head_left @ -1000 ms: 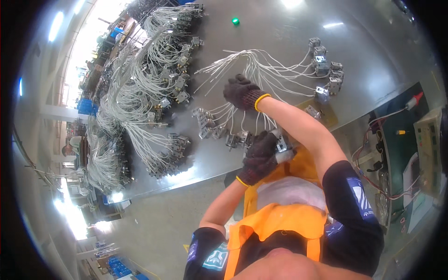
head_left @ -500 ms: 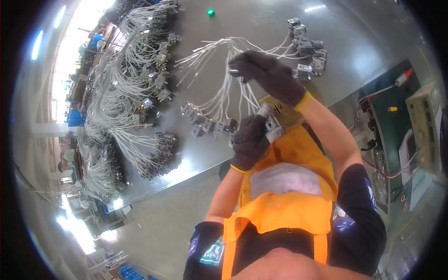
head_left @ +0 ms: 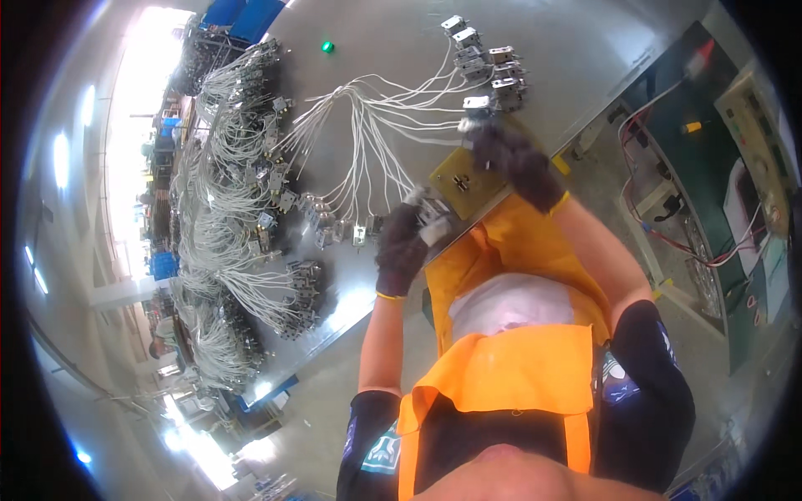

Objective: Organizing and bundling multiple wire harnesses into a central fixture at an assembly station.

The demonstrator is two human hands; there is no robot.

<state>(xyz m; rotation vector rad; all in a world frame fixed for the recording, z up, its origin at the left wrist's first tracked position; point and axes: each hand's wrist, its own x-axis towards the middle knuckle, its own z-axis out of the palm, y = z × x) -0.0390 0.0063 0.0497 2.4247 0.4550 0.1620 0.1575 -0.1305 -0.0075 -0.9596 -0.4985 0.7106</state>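
Dark work gloves cover both hands. My left hand (head_left: 402, 252) is closed around a small metal box-shaped part (head_left: 432, 219) with white wires, at the near edge of the metal table. Just right of that part sits a yellow block (head_left: 459, 185) with dark slots in its top. My right hand (head_left: 520, 164) is over the block's far right side, its fingertips at a wired metal part (head_left: 469, 125); motion blur hides whether they grip it. White wires (head_left: 359, 108) fan out from one bunch to several metal parts (head_left: 501, 75) at far right and others (head_left: 326, 224) at left.
A long heap of wired metal parts (head_left: 230, 192) covers the table's left side. A green light (head_left: 327, 47) shows on the tabletop (head_left: 376, 42). To the right stand a dark green panel (head_left: 668, 159) with red cables and a beige boxy device (head_left: 756, 138).
My left hand has moved left with the metal part, uncovering the yellow block. My right hand has come down from the wire bunch towards the parts at right. The view has shifted somewhat.
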